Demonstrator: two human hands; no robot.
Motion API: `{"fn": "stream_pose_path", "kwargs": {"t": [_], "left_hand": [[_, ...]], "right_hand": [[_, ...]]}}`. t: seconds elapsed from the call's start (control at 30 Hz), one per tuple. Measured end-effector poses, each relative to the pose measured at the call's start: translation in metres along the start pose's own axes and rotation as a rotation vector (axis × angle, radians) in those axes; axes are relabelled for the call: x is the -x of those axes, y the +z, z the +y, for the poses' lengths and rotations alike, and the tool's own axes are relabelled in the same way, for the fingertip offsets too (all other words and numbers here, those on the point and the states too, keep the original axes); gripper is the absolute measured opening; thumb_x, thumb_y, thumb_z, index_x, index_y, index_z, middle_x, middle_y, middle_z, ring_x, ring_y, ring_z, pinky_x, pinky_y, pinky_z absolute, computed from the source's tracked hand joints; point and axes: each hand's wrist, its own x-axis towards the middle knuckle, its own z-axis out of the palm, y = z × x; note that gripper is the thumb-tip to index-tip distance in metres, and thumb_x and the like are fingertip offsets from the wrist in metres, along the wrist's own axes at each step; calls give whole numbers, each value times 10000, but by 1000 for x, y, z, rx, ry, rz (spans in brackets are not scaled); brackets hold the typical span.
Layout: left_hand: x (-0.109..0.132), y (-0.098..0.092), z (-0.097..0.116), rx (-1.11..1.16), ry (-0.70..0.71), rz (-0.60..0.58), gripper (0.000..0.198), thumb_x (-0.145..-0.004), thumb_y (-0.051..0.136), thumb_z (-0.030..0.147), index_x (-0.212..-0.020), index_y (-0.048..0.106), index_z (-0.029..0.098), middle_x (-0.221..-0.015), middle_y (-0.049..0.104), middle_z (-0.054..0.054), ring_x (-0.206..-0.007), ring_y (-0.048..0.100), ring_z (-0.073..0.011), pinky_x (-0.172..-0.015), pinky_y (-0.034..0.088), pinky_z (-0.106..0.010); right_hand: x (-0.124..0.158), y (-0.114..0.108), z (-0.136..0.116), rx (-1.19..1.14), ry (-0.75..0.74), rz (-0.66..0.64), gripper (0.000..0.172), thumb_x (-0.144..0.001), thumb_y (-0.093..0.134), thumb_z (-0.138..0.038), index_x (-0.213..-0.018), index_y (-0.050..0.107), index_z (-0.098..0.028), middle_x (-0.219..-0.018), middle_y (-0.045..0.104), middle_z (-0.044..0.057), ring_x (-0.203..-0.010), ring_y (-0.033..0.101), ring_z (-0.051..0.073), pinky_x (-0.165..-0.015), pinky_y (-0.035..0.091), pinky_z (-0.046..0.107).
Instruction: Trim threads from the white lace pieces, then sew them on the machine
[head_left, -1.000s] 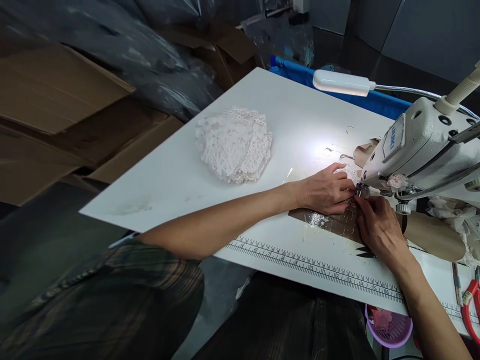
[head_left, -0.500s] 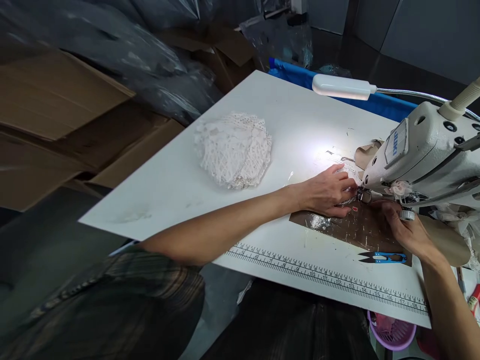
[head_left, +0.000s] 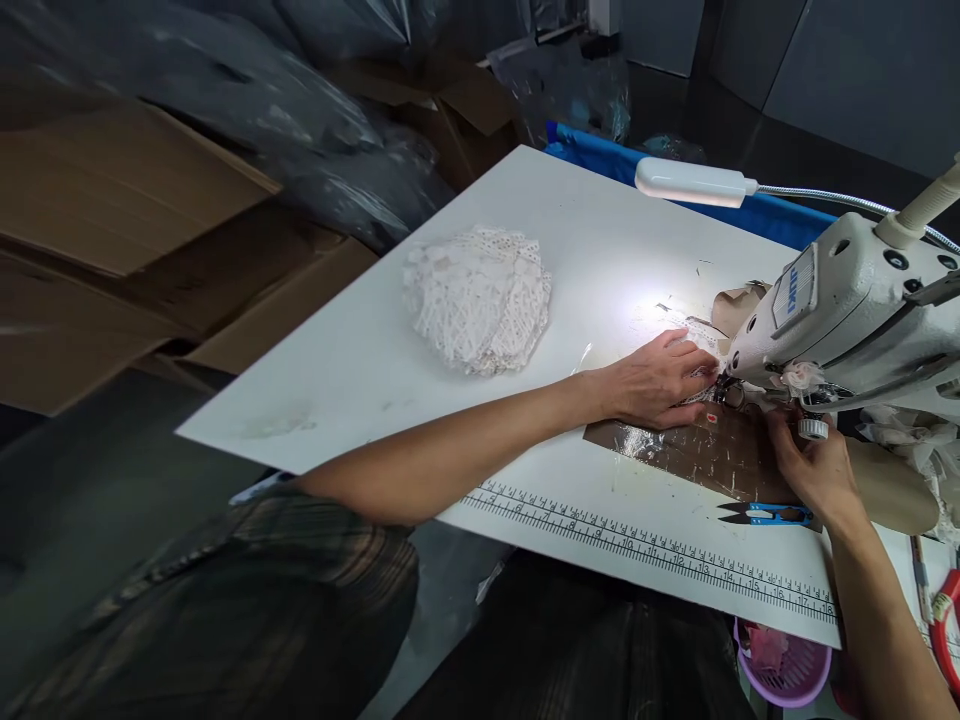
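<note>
Lace piece (head_left: 691,338) lies flat under left hand (head_left: 654,385), lengthwise toward presser foot (head_left: 726,390).

Tabletop (head_left: 420,380), white:
- heap of white lace pieces (head_left: 480,298), far left
- gooseneck lamp (head_left: 690,182), lit
- blue-handled thread snips (head_left: 769,514), on brown tape patch (head_left: 675,450)
- printed ruler scale (head_left: 652,552), near edge

Below: purple basket (head_left: 784,668). Left: cardboard boxes (head_left: 112,190).
</note>
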Motion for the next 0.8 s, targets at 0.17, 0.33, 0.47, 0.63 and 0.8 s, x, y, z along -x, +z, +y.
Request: {"fn": "stream_pose_path", "kwargs": {"t": [0.17, 0.33, 0.47, 0.63, 0.8], "left_hand": [[-1, -2, -1, 91, -31, -34, 451, -999, 416, 431, -1319, 531, 136, -1370, 562, -175, -1252, 529, -275, -1072, 375, -453], [2, -10, -4, 51, -100, -106, 465, -1014, 389, 473, -1322, 531, 154, -1420, 538, -168, -1296, 503, -285, -1031, 391, -454], [1, -18, -8, -22, -192, -137, 426, -1004, 410, 454, -1200, 596, 125, -1381, 563, -175, -1110, 601, -261, -907, 454, -401], [-22, -12, -28, -40, -79, -155, 298, -922, 400, 104, -1037, 670, 153, -1134, 684, -118, -876, 633, -187, -741, 451, -324], [-32, -3, -41, -105, 2, -137, 320, -852, 443, 60, -1020, 678, 199, -1068, 679, -102, -803, 611, -179, -642, 407, -313]], "right_hand": [[-4, -1, 2, 6, 59, 46, 280, -771, 552, -491, -729, 576, -215, -726, 623, 45, -664, 557, 192, -583, 460, 306], [-5, 0, 6, -101, 50, 36, 272, -744, 576, -480, -706, 586, -211, -692, 614, 33, -630, 520, 169, -558, 433, 282], [-7, 5, 11, -258, 141, 29, 282, -709, 600, -468, -771, 635, -195, -679, 625, 25, -611, 533, 162, -586, 453, 295], [-17, 5, 5, -407, 244, 14, 198, -684, 655, -391, -680, 615, -197, -613, 620, 4, -625, 569, 169, -640, 482, 309], [-13, 0, 4, -503, 358, 26, 252, -676, 657, -444, -711, 660, -195, -612, 653, 13, -582, 583, 169, -562, 474, 291]]}}
